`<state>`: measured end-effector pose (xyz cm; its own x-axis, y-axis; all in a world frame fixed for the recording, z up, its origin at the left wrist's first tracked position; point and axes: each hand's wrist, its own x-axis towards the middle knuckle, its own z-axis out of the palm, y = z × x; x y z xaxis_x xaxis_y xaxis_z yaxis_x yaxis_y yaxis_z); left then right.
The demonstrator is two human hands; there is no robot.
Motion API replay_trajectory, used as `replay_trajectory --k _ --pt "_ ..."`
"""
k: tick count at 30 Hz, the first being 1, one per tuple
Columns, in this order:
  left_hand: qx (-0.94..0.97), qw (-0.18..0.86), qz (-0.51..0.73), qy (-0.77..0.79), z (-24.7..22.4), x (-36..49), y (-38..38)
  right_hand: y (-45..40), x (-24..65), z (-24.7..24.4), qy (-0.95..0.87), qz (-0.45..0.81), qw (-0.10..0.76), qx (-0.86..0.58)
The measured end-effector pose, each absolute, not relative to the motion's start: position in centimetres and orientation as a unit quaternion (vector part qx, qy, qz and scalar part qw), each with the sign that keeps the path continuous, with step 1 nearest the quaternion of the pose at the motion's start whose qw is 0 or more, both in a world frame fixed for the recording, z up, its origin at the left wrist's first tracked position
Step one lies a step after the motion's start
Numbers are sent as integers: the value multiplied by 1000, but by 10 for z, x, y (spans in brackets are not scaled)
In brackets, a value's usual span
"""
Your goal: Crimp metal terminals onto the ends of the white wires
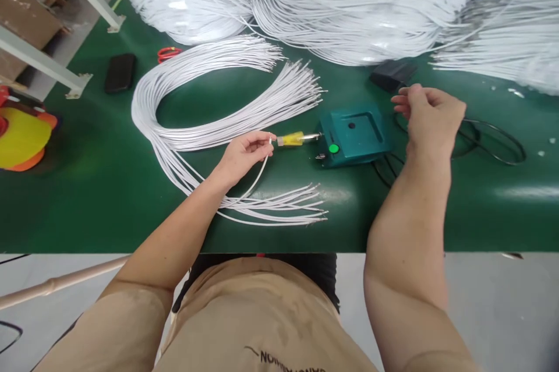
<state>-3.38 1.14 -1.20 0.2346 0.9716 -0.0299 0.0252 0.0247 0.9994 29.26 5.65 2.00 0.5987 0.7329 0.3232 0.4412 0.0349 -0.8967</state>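
Observation:
My left hand (248,155) pinches the end of a white cable (261,177) beside a yellow-handled connector piece (292,139) on the left side of a teal device (356,133) with a green button. The cable curves down to a small bundle of white cables (279,209) near the table's front edge. Above and left of my left hand lies a larger looped bundle (152,92). My right hand (430,107) is raised to the right of the device, near a black adapter (393,75). Its fingers are curled together, and what they hold, if anything, is too small to tell.
Large heaps of white cables (349,5) line the back of the green table (87,203). A black box-like item (120,73) and red scissor handles (168,55) lie at the back left. A yellow and orange object (26,136) sits far left. Black cord (502,133) loops at right.

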Motion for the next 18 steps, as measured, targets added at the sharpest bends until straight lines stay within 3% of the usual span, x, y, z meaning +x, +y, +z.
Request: replay_trajectory --k 5,12,18 --pt "578 569 381 445 -6 -33 6 66 308 -11 -307 258 580 -709" --pt "664 546 284 425 13 -27 -15 74 310 -35 -345 214 583 -703" --pt "799 367 203 432 31 -31 -45 75 312 -38 -364 204 577 -703"
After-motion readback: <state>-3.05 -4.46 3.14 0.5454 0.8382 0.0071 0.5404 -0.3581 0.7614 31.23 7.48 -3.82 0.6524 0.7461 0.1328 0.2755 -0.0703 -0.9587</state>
